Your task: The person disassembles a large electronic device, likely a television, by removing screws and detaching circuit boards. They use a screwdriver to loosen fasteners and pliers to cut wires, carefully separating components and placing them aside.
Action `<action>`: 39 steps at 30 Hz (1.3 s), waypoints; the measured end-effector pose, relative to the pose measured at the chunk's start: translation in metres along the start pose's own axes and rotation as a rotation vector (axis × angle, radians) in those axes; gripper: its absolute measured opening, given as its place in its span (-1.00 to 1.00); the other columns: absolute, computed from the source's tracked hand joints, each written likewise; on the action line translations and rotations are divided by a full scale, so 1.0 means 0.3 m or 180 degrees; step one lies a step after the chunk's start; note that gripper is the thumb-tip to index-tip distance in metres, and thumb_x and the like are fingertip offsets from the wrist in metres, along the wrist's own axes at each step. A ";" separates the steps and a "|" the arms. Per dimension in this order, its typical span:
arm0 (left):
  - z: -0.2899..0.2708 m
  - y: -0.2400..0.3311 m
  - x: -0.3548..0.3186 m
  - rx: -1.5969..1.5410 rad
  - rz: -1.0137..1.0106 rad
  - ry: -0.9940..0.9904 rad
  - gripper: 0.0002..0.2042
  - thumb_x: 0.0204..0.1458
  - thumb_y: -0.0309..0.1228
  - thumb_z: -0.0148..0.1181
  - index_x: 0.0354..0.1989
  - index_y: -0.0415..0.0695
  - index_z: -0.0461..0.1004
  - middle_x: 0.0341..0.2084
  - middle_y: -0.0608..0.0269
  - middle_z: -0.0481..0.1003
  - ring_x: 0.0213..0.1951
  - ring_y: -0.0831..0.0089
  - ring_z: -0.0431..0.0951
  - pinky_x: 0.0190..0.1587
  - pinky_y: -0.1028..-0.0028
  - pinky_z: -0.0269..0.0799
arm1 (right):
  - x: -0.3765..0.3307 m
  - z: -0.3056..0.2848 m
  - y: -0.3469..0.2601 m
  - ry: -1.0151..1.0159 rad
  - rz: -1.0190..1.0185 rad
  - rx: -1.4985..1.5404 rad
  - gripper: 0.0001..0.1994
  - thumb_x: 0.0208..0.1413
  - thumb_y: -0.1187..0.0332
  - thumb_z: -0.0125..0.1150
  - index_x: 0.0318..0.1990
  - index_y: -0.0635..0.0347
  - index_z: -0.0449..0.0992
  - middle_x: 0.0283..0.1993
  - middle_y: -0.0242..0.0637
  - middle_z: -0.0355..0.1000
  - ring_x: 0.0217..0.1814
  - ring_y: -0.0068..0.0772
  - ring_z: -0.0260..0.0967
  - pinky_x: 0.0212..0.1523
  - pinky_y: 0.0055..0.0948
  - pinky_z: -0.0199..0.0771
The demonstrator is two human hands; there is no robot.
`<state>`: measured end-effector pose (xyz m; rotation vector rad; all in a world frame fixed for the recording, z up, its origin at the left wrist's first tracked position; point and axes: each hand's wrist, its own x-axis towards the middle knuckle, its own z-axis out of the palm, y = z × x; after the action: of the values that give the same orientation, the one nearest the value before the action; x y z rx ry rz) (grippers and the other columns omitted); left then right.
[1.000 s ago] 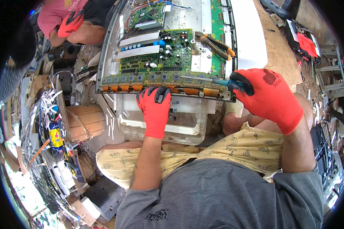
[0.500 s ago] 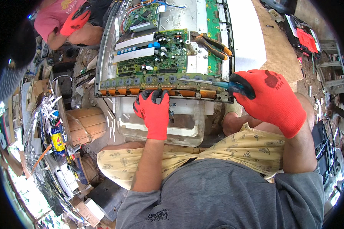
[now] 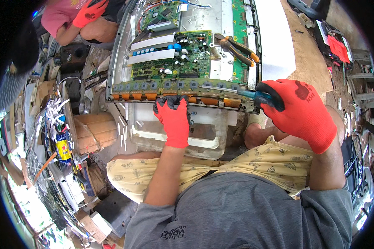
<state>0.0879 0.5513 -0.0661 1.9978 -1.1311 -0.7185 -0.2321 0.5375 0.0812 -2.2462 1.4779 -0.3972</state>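
A flat display panel with its back off lies in front of me, bearing green circuit boards [image 3: 191,52]. Along its near edge runs a narrow board [image 3: 145,86] with orange ribbon cables [image 3: 143,97] below it. My left hand [image 3: 173,120], in a red glove with black fingertips, curls its fingers over that edge at the ribbon cables. In my right hand [image 3: 301,110], gloved alike, is a screwdriver [image 3: 249,94] with a teal handle. Its shaft lies low along the narrow board, pointing left. Pliers [image 3: 239,52] with orange and black handles rest on the panel's right side.
Beneath the panel's near edge is a pale, clear-walled frame [image 3: 176,145]. A wooden drum [image 3: 95,133] and piled scrap stand at left. At the far left another person's red-gloved hand [image 3: 90,13] is raised. White sheet [image 3: 278,41] and cardboard [image 3: 309,58] lie at right.
The view has shifted slightly, so the panel sits farther right in the picture. More of the screwdriver's handle shows beside my right hand. My left hand remains at the near edge.
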 end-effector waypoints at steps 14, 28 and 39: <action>0.039 -0.071 0.004 -0.0478 0.0234 0.0221 -0.77 0.03 -0.33 0.35 -0.28 -0.26 0.60 0.04 0.01 0.39 0.17 0.05 0.18 0.25 0.12 0.13 | 0.019 0.007 -0.017 -0.0062 0.0014 0.0012 -0.75 0.08 0.16 0.34 -0.16 0.05 0.58 -0.30 -0.18 0.54 -0.24 -0.02 0.52 -0.22 -0.12 0.51; -0.005 0.054 -0.023 0.0998 0.0481 0.0150 -0.65 -0.05 -0.17 0.45 -0.31 -0.23 0.57 0.02 -0.02 0.36 0.16 -0.05 0.21 0.24 0.02 0.12 | 0.015 0.144 -0.046 0.0042 -0.0049 0.0006 -0.74 0.06 0.19 0.33 -0.13 0.04 0.58 -0.31 -0.15 0.53 -0.21 -0.01 0.53 -0.22 -0.09 0.51; 0.051 0.010 -0.015 0.0172 0.0493 0.0480 -0.74 -0.09 -0.31 0.45 -0.37 -0.24 0.55 0.00 -0.05 0.36 0.16 -0.07 0.19 0.23 0.02 0.12 | 0.046 0.131 -0.087 -0.0015 0.0353 0.0349 -0.78 0.13 0.24 0.27 -0.12 0.09 0.59 -0.26 -0.09 0.54 -0.17 0.08 0.51 -0.19 -0.06 0.50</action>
<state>0.0729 0.5494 -0.0721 1.9478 -1.2098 -0.4547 -0.1879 0.5412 0.0600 -2.0686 1.5319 -0.4274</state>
